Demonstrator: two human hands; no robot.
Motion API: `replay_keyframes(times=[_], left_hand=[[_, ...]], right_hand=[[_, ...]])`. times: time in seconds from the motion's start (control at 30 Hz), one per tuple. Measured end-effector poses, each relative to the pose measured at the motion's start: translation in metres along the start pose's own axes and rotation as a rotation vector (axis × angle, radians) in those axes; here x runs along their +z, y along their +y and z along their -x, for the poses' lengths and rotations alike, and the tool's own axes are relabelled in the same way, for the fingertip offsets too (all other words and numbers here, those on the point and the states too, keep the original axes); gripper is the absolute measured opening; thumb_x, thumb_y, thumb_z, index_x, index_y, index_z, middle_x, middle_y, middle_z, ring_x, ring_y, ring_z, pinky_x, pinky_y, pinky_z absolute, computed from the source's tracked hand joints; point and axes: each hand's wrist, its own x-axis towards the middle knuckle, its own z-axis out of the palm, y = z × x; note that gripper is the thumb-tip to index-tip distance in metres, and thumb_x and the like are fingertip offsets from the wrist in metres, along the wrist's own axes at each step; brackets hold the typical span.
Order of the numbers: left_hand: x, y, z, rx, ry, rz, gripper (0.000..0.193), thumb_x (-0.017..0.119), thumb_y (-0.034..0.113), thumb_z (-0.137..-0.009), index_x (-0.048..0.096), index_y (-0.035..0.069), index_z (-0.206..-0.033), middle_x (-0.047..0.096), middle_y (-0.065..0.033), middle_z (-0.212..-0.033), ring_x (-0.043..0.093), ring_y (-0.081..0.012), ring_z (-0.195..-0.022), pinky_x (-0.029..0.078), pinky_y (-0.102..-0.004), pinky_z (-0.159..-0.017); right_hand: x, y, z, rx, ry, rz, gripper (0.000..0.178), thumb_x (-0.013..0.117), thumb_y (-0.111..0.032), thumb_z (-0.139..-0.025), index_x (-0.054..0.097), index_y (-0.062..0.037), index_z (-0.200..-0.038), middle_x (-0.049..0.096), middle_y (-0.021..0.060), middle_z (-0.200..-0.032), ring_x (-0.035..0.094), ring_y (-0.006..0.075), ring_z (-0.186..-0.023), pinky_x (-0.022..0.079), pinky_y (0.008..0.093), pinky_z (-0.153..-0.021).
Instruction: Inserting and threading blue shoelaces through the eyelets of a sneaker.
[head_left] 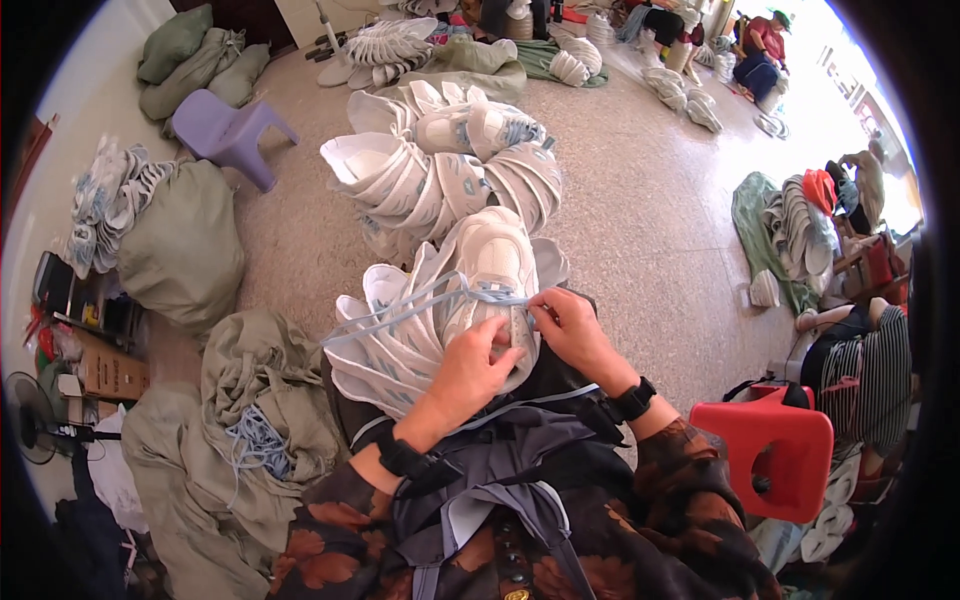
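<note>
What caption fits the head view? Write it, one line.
Right hand pinching a blue shoelace on a white sneaker upper, left hand over it, nested uppers piled beyond.

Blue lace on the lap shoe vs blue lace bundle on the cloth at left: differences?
The working lace lies across the shoe, with strands stretching left; the lace bundle is a loose tangle on the olive cloth. The right hand pinches the working lace in its fingers; no hand touches the lace bundle. Both are light blue.
</note>
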Motion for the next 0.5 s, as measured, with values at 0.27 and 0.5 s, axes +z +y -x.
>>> replay_keyframes(times=[0.27, 0.5], left_hand=[[0.034, -0.020, -0.004, -0.033, 0.111, 0.043, 0.046, 0.075, 0.007, -0.085, 0.056, -0.002, -0.126, 0.060, -0.0046, -0.074, 0.055, -0.0120, -0.059, 0.047, -0.0288, -0.056], [0.032, -0.019, -0.004, 0.046, 0.088, -0.071, 0.051, 0.072, 0.002, -0.079, 0.053, 0.001, -0.127, 0.058, -0.0079, -0.070, 0.059, -0.0221, -0.061, 0.048, -0.0359, -0.060]], right_hand=[[-0.014, -0.015, -0.009, -0.271, -0.157, 0.417, 0.008, 0.062, -0.006, -0.084, 0.061, -0.0006, -0.090, 0.063, 0.0169, -0.083, 0.067, 0.0369, -0.078, 0.053, 0.0447, -0.067], [0.003, -0.008, -0.002, -0.342, -0.125, 0.491, 0.007, 0.064, -0.005, -0.084, 0.060, -0.0007, -0.089, 0.064, 0.0148, -0.079, 0.068, 0.0313, -0.072, 0.054, 0.0412, -0.063]])
